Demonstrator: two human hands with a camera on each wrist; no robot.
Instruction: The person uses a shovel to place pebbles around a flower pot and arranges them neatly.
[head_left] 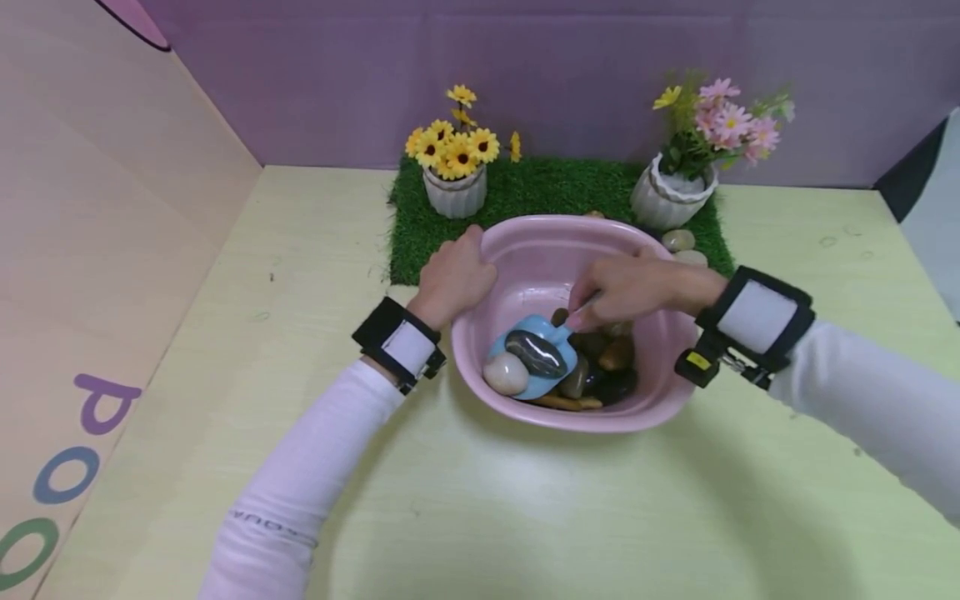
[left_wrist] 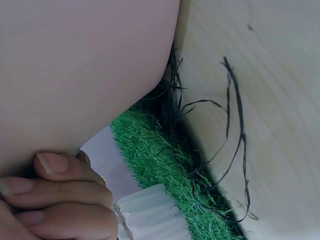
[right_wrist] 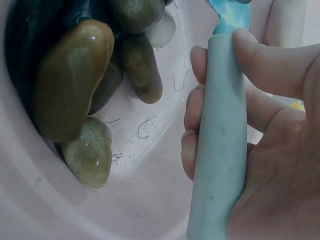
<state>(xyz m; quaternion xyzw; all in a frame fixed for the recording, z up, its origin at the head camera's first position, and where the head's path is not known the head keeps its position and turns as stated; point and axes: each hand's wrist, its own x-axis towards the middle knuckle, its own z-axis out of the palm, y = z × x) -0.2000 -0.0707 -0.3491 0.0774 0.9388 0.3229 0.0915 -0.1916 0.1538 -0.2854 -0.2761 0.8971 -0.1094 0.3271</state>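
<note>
A pink basin [head_left: 577, 422] holds several smooth stones [head_left: 618, 354]. My left hand [head_left: 456, 275] grips its left rim; in the left wrist view, the curled fingers [left_wrist: 75, 195] press against the basin's outer side. Inside the basin, my right hand [head_left: 626, 287] holds a small blue shovel [head_left: 534, 387] by its pale handle [right_wrist: 220, 130], fingers wrapped around it. A shiny dark stone with light bands [head_left: 536, 353] lies on the shovel's blade, and a whitish stone [head_left: 506, 373] lies at the blade's left edge. Part of the blade is hidden under these stones.
Behind the basin lies a green turf mat [head_left: 555, 183]. On it stand a white pot with yellow flowers [head_left: 456, 193] and another white pot with pink flowers [head_left: 667, 200]. Pale stones [head_left: 678, 241] lie by the basin's right back side. A purple wall [head_left: 570, 83] rises behind the table [head_left: 315, 225].
</note>
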